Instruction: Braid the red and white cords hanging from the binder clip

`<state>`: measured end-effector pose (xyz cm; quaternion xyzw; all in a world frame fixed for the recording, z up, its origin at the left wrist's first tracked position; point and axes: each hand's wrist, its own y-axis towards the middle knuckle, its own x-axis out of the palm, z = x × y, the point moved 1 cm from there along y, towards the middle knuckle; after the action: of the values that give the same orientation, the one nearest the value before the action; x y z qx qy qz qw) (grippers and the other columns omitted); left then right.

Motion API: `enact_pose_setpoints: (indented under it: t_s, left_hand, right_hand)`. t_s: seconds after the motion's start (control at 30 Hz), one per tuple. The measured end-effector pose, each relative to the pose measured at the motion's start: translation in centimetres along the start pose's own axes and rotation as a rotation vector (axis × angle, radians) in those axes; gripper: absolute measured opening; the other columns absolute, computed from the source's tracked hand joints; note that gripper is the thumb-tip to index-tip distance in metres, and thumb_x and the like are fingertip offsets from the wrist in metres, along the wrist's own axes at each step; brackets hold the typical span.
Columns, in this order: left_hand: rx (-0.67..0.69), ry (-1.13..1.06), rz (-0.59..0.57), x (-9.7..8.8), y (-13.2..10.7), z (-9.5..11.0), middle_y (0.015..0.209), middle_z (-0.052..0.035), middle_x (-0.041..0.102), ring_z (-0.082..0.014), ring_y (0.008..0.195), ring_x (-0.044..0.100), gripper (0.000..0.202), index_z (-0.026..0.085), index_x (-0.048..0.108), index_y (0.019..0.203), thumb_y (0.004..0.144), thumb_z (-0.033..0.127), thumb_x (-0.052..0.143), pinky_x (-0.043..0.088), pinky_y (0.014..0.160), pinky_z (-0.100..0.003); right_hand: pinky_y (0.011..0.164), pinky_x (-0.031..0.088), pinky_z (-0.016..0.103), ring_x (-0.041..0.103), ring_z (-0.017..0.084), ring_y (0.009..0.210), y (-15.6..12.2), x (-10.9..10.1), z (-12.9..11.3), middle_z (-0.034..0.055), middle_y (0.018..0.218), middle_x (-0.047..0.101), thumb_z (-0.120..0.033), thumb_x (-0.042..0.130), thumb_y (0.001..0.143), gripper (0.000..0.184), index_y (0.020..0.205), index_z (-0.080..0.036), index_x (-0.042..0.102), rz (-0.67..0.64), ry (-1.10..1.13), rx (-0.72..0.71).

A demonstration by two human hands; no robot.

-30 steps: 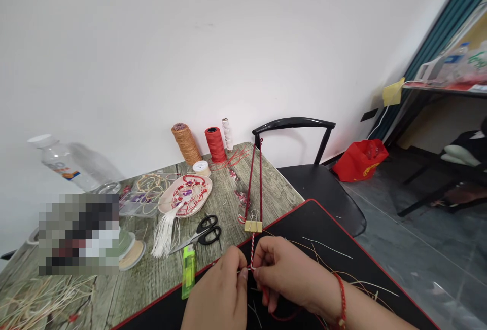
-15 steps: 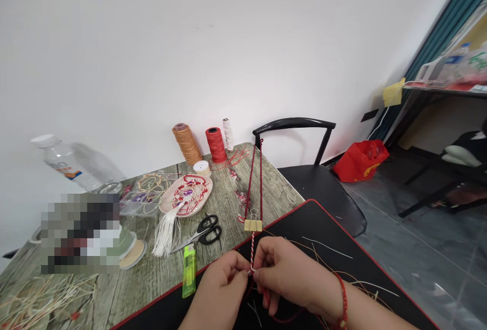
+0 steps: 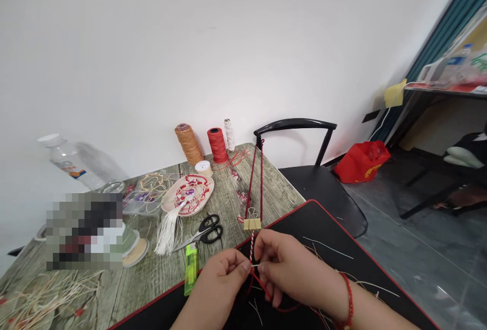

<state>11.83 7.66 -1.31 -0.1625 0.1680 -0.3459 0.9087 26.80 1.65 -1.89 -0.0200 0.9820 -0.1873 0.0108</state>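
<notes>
My left hand [image 3: 218, 282] and my right hand [image 3: 289, 269] meet over a black mat [image 3: 323, 228], fingers pinched on a thin white thread at the lower end of a red-and-white twisted cord [image 3: 251, 243]. The cord runs up to a gold binder clip [image 3: 252, 223], which grips two dark red cords [image 3: 255, 178] stretched to the table's far edge. A loose red cord loops under my right hand. A red string bracelet circles my right wrist.
On the wooden table [image 3: 228, 198] lie black scissors [image 3: 203, 232], a green lighter [image 3: 190, 268], a tray of red cords [image 3: 188, 194], thread spools [image 3: 216, 145], a plastic bottle [image 3: 68, 160] and straw strands [image 3: 41, 299]. A black chair [image 3: 315, 178] stands to the right.
Both hands have shifted slightly up and right along the cord, and the pinch now shows a short white thread between the fingertips. The rest is as before.
</notes>
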Motion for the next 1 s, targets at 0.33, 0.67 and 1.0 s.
enact_pose_setpoints:
  t_s: [0.33, 0.67, 1.0]
  left_hand:
    - [-0.181, -0.220, 0.022, 0.4, -0.1, 0.7, 0.041, 0.0142, 0.029, -0.0046, 0.038, 0.014, 0.022, 0.020, 0.053, 0.069, 0.067, 0.041, 0.059, 0.008, 0.041, -0.021]
    - [-0.199, -0.357, 0.015, 0.6, -0.2, 0.4, 0.038, 0.0151, 0.028, -0.0027, 0.036, 0.012, 0.034, 0.022, 0.047, 0.065, 0.065, 0.050, 0.064, 0.005, 0.039, -0.021]
    - [-0.168, -0.397, 0.034, 1.0, -0.3, -0.4, 0.042, 0.0127, 0.031, -0.0047, 0.038, 0.018, 0.035, 0.020, 0.052, 0.068, 0.068, 0.052, 0.067, 0.011, 0.042, -0.021]
  right_hand:
    - [0.063, 0.039, 0.021, 0.054, 0.011, 0.067, -1.5, 0.2, -1.2, -0.0005, 0.073, 0.062, -0.007, 0.050, 0.071, 0.025, 0.067, -0.021, 0.070, 0.179, -0.620, -0.349]
    - [0.064, 0.039, 0.020, 0.056, 0.010, 0.069, -1.3, 0.7, -1.3, -0.0008, 0.072, 0.060, -0.012, 0.059, 0.076, 0.020, 0.059, -0.019, 0.067, 0.223, -0.581, -0.254]
    - [0.059, 0.035, 0.021, 0.052, 0.010, 0.064, -1.0, 2.1, -0.3, -0.0009, 0.070, 0.057, -0.007, 0.055, 0.076, 0.020, 0.059, -0.018, 0.055, 0.428, -0.636, -0.356]
